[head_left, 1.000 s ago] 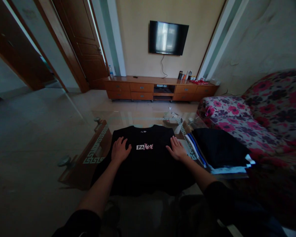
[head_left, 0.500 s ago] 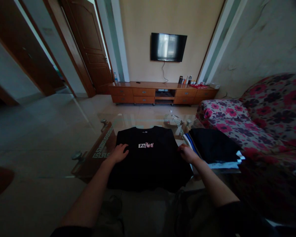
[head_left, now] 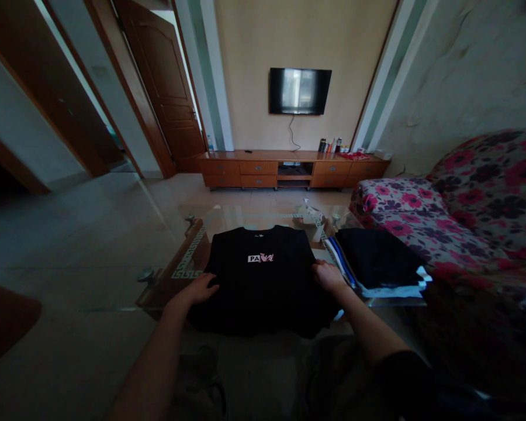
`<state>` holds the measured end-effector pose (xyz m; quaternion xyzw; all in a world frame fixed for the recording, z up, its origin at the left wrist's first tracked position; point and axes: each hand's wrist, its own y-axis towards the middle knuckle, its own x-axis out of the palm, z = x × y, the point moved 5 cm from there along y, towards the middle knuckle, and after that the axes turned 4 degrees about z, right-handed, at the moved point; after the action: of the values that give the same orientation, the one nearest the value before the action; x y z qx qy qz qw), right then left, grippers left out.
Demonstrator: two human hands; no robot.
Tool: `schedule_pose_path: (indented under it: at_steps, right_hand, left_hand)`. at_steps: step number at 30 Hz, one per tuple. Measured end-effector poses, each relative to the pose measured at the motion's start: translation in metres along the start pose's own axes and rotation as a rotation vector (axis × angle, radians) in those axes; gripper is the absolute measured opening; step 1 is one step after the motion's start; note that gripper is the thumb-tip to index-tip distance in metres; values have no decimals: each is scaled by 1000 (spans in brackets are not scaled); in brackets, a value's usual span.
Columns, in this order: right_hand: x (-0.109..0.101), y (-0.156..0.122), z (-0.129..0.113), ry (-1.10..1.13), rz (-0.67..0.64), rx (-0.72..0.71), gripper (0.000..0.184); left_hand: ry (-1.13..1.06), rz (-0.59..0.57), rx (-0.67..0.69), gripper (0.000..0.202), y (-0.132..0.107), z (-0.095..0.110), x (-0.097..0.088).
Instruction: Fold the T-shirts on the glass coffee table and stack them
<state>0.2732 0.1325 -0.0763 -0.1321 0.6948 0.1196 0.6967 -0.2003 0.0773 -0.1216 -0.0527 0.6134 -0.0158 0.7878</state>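
A black T-shirt (head_left: 263, 292) lies spread on the glass coffee table (head_left: 188, 257), its neckline toward the far side. A small white-and-pink print marks its chest, and its lower edge reaches the table's near side. On the shirt's left edge rests my left hand (head_left: 198, 289), thumb and fingers apart and lying on the cloth. My right hand (head_left: 329, 275) is at the opposite edge with its fingers curled closed on the fabric; the fingertips are partly hidden. Just right of that hand sits a stack of folded clothes (head_left: 379, 257), black on top with white and blue layers below.
A flowered sofa (head_left: 421, 216) stands along the right side. Across the room is a low wooden TV cabinet (head_left: 254, 169) with bottles on it, under a wall-mounted television (head_left: 300, 90). To the left are a wooden door (head_left: 158, 82) and tiled floor.
My left hand has slid down and outward along the shirt's left edge. My right hand has shifted slightly at the right edge. The camera view has moved a little.
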Motion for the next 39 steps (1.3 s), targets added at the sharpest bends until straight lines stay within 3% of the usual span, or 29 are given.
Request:
schedule_pose_path:
  at_steps: [3, 11, 21, 26, 32, 35, 39]
  right_hand:
    - [-3, 1, -3, -24, 5, -8, 24]
    - [2, 6, -1, -56, -24, 94, 30]
    - [2, 7, -8, -23, -9, -45, 22]
    - [5, 8, -8, -18, -39, -2, 31]
    - [1, 4, -11, -26, -71, -10, 24]
    - [6, -2, -8, 47, -86, 64, 40]
    - [34, -10, -12, 135, -164, 124, 90]
  left_hand:
    - [3, -92, 11, 61, 5, 7, 5]
    - [46, -177, -78, 78, 10, 14, 14]
    - [55, -164, -85, 78, 15, 9, 20]
    - [55, -193, -77, 80, 13, 11, 17]
    - [62, -252, -91, 83, 9, 15, 12]
    - [91, -246, -124, 91, 5, 15, 8]
    - [119, -321, -145, 107, -3, 22, 16]
